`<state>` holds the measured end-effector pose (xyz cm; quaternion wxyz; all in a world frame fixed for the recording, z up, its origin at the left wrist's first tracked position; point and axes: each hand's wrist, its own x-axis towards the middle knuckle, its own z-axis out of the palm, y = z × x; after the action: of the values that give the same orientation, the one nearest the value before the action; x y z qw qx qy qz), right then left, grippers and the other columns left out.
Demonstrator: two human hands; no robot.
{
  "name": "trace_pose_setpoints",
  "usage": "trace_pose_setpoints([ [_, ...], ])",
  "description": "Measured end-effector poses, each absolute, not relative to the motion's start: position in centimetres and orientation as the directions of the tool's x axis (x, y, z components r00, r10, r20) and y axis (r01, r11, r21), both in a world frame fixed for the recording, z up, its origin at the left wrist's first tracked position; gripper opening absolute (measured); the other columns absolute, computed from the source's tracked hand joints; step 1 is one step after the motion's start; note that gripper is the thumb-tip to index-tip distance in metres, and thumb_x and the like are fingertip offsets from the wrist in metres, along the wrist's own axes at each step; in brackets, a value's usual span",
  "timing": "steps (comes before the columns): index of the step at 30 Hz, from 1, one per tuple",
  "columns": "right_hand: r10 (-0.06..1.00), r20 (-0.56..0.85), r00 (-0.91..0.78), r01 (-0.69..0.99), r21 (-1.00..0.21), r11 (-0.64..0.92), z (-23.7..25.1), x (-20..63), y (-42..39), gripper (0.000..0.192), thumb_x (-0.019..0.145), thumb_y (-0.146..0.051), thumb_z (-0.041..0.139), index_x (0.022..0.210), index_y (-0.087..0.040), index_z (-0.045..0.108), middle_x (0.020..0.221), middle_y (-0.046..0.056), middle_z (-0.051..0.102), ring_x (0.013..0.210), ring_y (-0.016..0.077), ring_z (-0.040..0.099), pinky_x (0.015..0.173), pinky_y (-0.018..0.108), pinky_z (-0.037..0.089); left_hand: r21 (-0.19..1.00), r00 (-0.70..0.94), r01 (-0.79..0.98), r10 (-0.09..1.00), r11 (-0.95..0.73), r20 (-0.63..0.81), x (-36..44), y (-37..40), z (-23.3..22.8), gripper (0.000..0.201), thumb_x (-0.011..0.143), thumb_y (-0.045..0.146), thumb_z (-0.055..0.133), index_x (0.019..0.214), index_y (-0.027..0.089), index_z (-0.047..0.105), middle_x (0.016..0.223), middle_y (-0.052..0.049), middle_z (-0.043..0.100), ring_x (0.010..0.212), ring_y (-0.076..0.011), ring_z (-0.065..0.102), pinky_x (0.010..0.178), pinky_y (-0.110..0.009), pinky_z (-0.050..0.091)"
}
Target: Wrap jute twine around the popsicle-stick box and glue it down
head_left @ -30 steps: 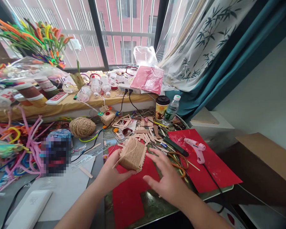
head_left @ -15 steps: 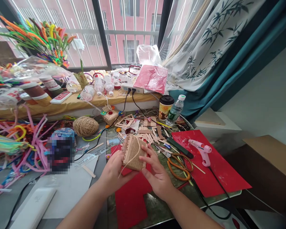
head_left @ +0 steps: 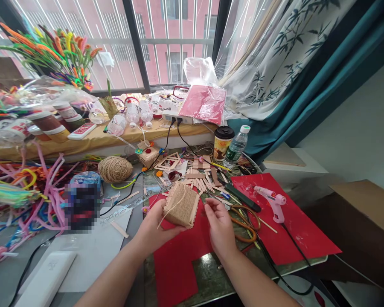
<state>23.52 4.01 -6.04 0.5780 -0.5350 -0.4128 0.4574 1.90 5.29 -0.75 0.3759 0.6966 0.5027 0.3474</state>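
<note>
Twine-wrapped box [head_left: 183, 207], clamped in the left hand [head_left: 153, 227], seems mid-winding, likely needing its loose strand [head_left: 173, 207] pulled taut by the right hand [head_left: 220, 224] at three o'clock, whose hold I cannot tell.

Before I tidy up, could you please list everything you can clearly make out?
Twine-wrapped box: 1, tan, centre
Twine ball: 1, tan, left of box
Red sheets: at least 2, red, centre and right
Glue gun: 1, pink, on right sheet
Scissors: 1, brown-handled, near glue gun
Craft sticks: many, pale, beyond box
Lidded cup: 1, yellow-brown, back right
Upright bottle: 1, clear, beside cup
Pipe cleaners: many, multicoloured, left
Sill bottles: several, clear, by window
Left hand: 1, bare, holding box
Right hand: 1, bare, right of box
</note>
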Motion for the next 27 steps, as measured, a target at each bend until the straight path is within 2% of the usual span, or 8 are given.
trace_pose_setpoints([
  [3, 0.999, 0.022, 0.047, -0.257, -0.966, 0.033, -6.1, 22.7, 3.9, 0.072, 0.092, -0.068, 0.070, 0.146, -0.026, 0.048, 0.151, 0.015, 0.060, 0.142, 0.0329, 0.057, 0.117, 0.052, 0.049, 0.939, 0.245, 0.325, 0.969, -0.110, 0.029, 2.2, 5.4, -1.2, 0.065, 0.073, 0.038, 0.093, 0.126, 0.025, 0.058, 0.125, -0.008, 0.070, 0.123, -0.0315, 0.065, 0.103, -0.039, 0.052],
  [5, 0.997, 0.063, -0.045, -0.337, -0.941, 0.045, -5.9, 22.2, 3.6, 0.094, 0.082, -0.066, 0.082, 0.155, -0.028, 0.038, 0.161, 0.014, 0.050, 0.150, 0.0337, 0.048, 0.124, 0.054, 0.041, 0.971, 0.263, 0.235, 0.964, -0.035, -0.029, 2.4, 5.5, -1.5, 0.064, 0.072, 0.038, 0.093, 0.123, 0.023, 0.058, 0.121, -0.008, 0.071, 0.118, -0.0304, 0.068, 0.099, -0.039, 0.055],
  [7, 0.994, 0.077, -0.076, -0.387, -0.921, 0.041, -5.8, 22.0, 3.3, 0.104, 0.076, -0.060, 0.090, 0.158, -0.029, 0.033, 0.164, 0.015, 0.047, 0.152, 0.0347, 0.046, 0.125, 0.056, 0.039, 0.985, 0.273, 0.171, 0.959, 0.027, -0.073, 2.5, 5.7, -1.6, 0.067, 0.071, 0.039, 0.094, 0.124, 0.023, 0.057, 0.122, -0.009, 0.071, 0.116, -0.0301, 0.070, 0.097, -0.038, 0.056],
  [11, 0.996, 0.055, -0.075, -0.429, -0.903, 0.018, -6.1, 21.8, 3.1, 0.105, 0.071, -0.051, 0.096, 0.155, -0.031, 0.036, 0.165, 0.016, 0.045, 0.150, 0.0352, 0.049, 0.123, 0.055, 0.042, 0.994, 0.280, 0.091, 0.957, 0.055, -0.079, 2.5, 5.9, -1.5, 0.069, 0.071, 0.044, 0.095, 0.126, 0.022, 0.060, 0.134, -0.012, 0.069, 0.128, -0.0322, 0.066, 0.106, -0.040, 0.053],
  [15, 0.998, 0.051, -0.038, -0.415, -0.909, 0.031, -6.6, 21.6, 3.1, 0.103, 0.072, -0.046, 0.097, 0.153, -0.029, 0.036, 0.165, 0.017, 0.044, 0.150, 0.0350, 0.049, 0.125, 0.055, 0.040, 0.996, 0.300, 0.066, 0.951, 0.061, -0.079, 2.7, 6.2, -1.5, 0.070, 0.072, 0.050, 0.093, 0.127, 0.020, 0.061, 0.133, -0.014, 0.071, 0.129, -0.0334, 0.065, 0.106, -0.040, 0.054],
  [23, 0.998, 0.059, -0.018, -0.407, -0.912, 0.047, -7.1, 21.1, 3.0, 0.100, 0.075, -0.044, 0.095, 0.154, -0.028, 0.037, 0.164, 0.017, 0.046, 0.149, 0.0369, 0.049, 0.125, 0.057, 0.040, 0.995, 0.225, -0.025, 0.971, 0.093, -0.085, 3.5, 6.0, -2.5, 0.060, 0.078, 0.045, 0.089, 0.124, 0.019, 0.060, 0.128, -0.012, 0.075, 0.121, -0.0295, 0.070, 0.099, -0.036, 0.056],
  [27, 0.995, 0.097, -0.025, -0.367, -0.927, 0.081, -7.3, 20.4, 2.5, 0.101, 0.075, -0.039, 0.096, 0.156, -0.029, 0.035, 0.163, 0.017, 0.047, 0.149, 0.0361, 0.050, 0.124, 0.056, 0.042, 0.995, 0.087, -0.022, 0.992, 0.098, -0.096, 3.5, 6.0, -2.7, 0.045, 0.084, 0.050, 0.082, 0.111, 0.019, 0.065, 0.110, -0.008, 0.079, 0.105, -0.0257, 0.074, 0.088, -0.031, 0.057],
])
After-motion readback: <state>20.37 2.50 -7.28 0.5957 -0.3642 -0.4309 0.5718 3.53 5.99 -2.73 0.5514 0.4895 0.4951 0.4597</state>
